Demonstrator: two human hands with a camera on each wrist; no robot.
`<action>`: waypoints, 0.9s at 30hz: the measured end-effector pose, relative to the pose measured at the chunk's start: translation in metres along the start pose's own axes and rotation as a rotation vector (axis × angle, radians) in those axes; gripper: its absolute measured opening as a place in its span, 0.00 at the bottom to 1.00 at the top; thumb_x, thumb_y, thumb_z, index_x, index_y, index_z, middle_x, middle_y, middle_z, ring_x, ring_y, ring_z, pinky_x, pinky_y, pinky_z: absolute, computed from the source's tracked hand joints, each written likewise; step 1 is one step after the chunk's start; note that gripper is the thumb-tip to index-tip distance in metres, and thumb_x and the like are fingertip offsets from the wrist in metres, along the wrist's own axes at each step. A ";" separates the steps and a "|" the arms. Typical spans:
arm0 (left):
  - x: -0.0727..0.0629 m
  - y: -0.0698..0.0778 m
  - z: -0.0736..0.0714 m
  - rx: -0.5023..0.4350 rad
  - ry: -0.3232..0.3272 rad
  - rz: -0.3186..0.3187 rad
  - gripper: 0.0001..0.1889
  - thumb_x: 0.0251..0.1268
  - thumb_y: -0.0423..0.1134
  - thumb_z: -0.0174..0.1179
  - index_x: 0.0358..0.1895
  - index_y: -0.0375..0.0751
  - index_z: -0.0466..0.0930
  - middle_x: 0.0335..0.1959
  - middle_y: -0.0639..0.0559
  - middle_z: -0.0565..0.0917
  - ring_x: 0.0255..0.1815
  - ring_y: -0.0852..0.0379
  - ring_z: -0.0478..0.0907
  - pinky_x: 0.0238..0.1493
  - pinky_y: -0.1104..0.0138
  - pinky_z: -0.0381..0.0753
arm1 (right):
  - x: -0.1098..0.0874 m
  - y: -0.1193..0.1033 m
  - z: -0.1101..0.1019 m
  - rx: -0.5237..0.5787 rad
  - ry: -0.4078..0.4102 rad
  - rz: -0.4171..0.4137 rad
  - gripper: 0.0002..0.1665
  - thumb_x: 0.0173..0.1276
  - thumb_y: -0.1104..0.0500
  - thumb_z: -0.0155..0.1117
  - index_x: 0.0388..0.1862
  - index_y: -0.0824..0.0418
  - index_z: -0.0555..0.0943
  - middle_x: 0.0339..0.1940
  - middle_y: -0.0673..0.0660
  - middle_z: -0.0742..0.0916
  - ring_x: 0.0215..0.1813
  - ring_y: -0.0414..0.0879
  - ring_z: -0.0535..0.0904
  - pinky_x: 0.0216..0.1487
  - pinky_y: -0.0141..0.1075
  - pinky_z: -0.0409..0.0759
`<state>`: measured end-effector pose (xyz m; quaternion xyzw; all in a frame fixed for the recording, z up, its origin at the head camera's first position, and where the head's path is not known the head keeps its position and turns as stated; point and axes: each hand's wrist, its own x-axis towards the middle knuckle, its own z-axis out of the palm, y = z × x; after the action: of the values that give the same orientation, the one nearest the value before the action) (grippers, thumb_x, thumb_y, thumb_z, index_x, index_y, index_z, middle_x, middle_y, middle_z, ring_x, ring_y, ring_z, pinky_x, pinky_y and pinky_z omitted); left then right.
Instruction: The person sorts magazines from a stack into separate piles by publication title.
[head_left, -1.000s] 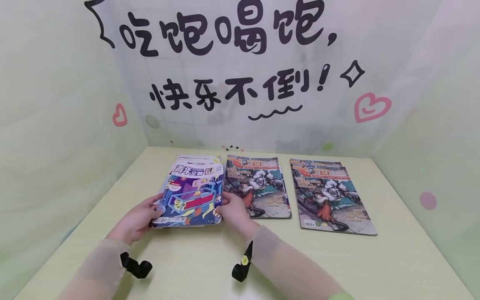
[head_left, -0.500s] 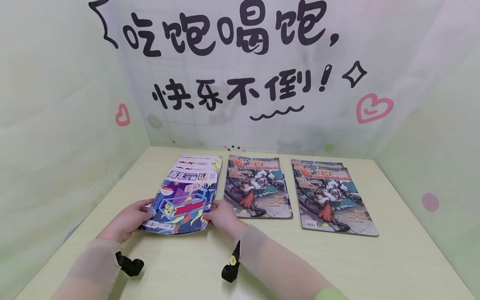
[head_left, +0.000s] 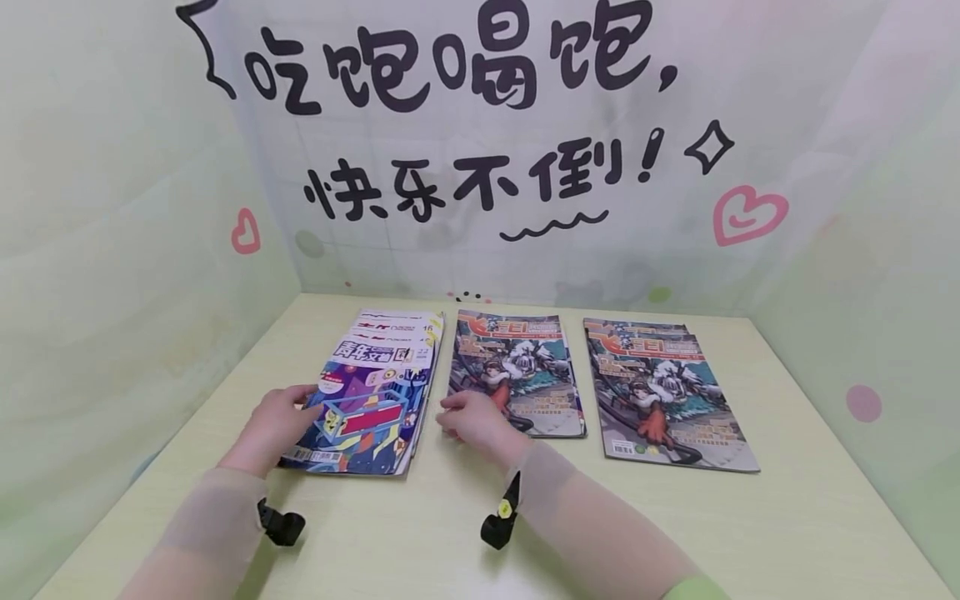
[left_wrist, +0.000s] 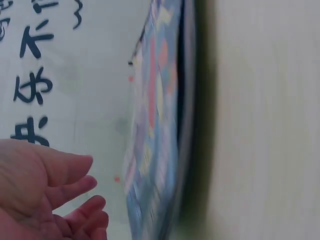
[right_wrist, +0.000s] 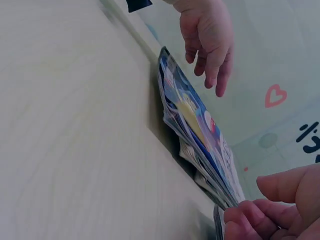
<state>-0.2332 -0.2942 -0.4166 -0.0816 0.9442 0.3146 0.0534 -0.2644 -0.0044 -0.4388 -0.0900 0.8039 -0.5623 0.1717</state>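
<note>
A magazine with a purple and blue cover (head_left: 367,412) lies on top of a stack of magazines (head_left: 393,327) at the table's left, the lower ones fanned out behind it. My left hand (head_left: 273,423) hovers by its left edge, fingers loosely bent and holding nothing; the left wrist view shows a gap between hand and cover. Right of that stack, my right hand (head_left: 482,423) is in the air with relaxed fingers, covering the lower left corner of the middle magazine stack (head_left: 525,367). The right wrist view shows the uneven page edges of the left stack (right_wrist: 192,145).
At the right lies another pile of magazines (head_left: 667,408) with the same comic cover as the middle one, the top copy slightly offset. All rest on a pale wooden table (head_left: 420,533). Fabric walls (head_left: 420,258) with black lettering stand behind and at both sides.
Both hands gripped the purple magazine and drew it toward the front left onto the fanned stack. Now they have let go, the right hand moving off to the right and the left lifting away.
</note>
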 end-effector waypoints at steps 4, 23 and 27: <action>0.004 0.034 0.018 -0.076 -0.021 0.039 0.30 0.73 0.49 0.50 0.71 0.34 0.62 0.67 0.30 0.65 0.64 0.33 0.63 0.62 0.40 0.65 | -0.002 0.008 -0.028 -0.044 0.048 0.008 0.20 0.67 0.58 0.63 0.56 0.63 0.80 0.50 0.56 0.84 0.46 0.47 0.79 0.51 0.42 0.79; 0.037 0.134 0.119 -0.270 -0.042 0.123 0.25 0.68 0.38 0.56 0.66 0.32 0.69 0.61 0.36 0.74 0.63 0.42 0.69 0.63 0.50 0.68 | -0.016 0.058 -0.124 -0.060 0.348 0.067 0.23 0.68 0.61 0.60 0.60 0.69 0.76 0.53 0.65 0.81 0.54 0.55 0.77 0.53 0.45 0.77; 0.042 0.137 0.126 -0.132 -0.015 0.118 0.27 0.67 0.39 0.57 0.67 0.33 0.68 0.65 0.33 0.69 0.67 0.36 0.62 0.67 0.45 0.61 | -0.017 0.063 -0.130 -0.096 0.383 0.082 0.25 0.65 0.64 0.63 0.61 0.68 0.75 0.51 0.64 0.81 0.50 0.54 0.77 0.47 0.43 0.79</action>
<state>-0.2936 -0.1154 -0.4427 -0.0270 0.9241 0.3796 0.0365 -0.2946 0.1372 -0.4545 0.0433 0.8508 -0.5226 0.0340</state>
